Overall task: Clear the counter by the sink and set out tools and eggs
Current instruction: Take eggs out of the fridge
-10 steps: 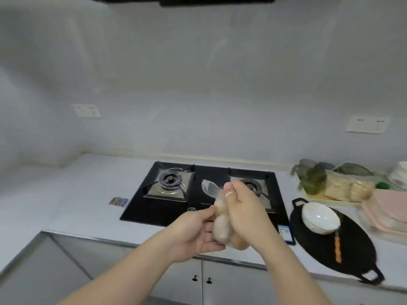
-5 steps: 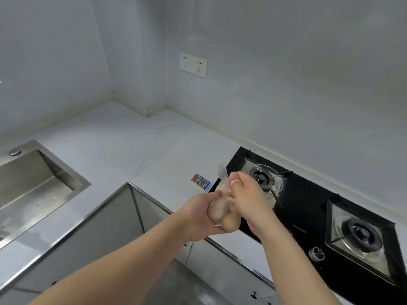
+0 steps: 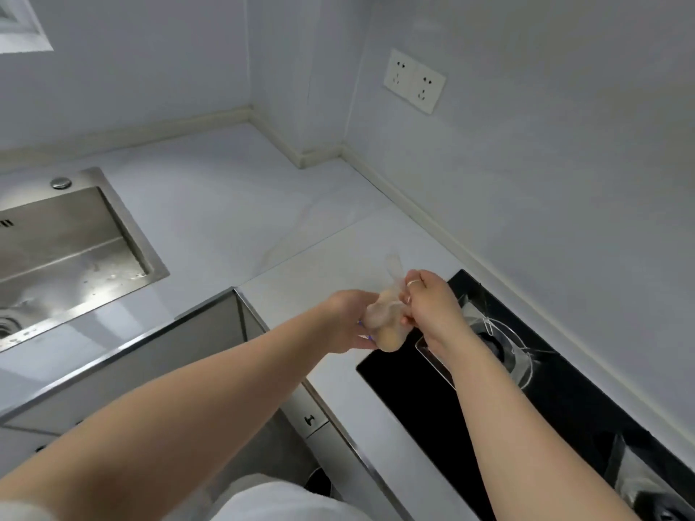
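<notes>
A clear plastic bag of brown eggs (image 3: 383,321) hangs between my two hands over the white counter (image 3: 233,220), just left of the black gas stove (image 3: 421,400). My left hand (image 3: 348,321) cups the bag from the left and below. My right hand (image 3: 428,308), a ring on one finger, pinches the bag's twisted top, whose loose end sticks up above my fingers. How many eggs are inside is unclear.
A steel sink (image 3: 67,242) is set into the counter at the left. A double wall socket (image 3: 413,80) sits above the corner. The stove's left burner (image 3: 500,344) lies under my right wrist. Cabinet fronts and a knob (image 3: 312,421) are below the counter edge.
My view has swung left from the stove to the corner counter and sink. Both hands have kept hold of the egg bag and carried it left with me.
</notes>
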Motion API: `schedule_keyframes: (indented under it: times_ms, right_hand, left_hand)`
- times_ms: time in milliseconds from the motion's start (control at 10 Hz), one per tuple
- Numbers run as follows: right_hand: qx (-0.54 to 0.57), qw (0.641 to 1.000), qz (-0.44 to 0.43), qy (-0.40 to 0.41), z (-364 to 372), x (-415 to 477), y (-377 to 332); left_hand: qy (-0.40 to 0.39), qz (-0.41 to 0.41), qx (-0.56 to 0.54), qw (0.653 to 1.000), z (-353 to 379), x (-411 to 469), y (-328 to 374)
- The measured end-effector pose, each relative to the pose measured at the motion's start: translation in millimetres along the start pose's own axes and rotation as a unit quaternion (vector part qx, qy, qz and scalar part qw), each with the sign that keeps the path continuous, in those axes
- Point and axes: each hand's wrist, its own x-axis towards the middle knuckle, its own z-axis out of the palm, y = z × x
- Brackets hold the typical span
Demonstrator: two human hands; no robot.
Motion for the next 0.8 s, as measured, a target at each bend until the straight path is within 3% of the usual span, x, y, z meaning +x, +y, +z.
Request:
schedule_keyframes:
  times_ms: [200, 500, 800]
  right_hand:
    - [0.012, 0.999, 0.041, 0.022, -1.5, 70.8, 15.1]
    - [-0.022, 0.994, 0.098, 0.049, 13.1, 150.8, 56.8]
    - [0.008, 0.984, 0.152, 0.093, 16.2, 177.2, 76.0]
  left_hand:
    - [0.059, 0.036, 0.041, 0.997, 10.6, 46.3, 30.1]
    - [0.017, 0.015, 0.228, 0.973, -1.0, 134.8, 68.6]
    - [-0.018, -0.033, 0.277, 0.96, -2.3, 190.9, 66.2]
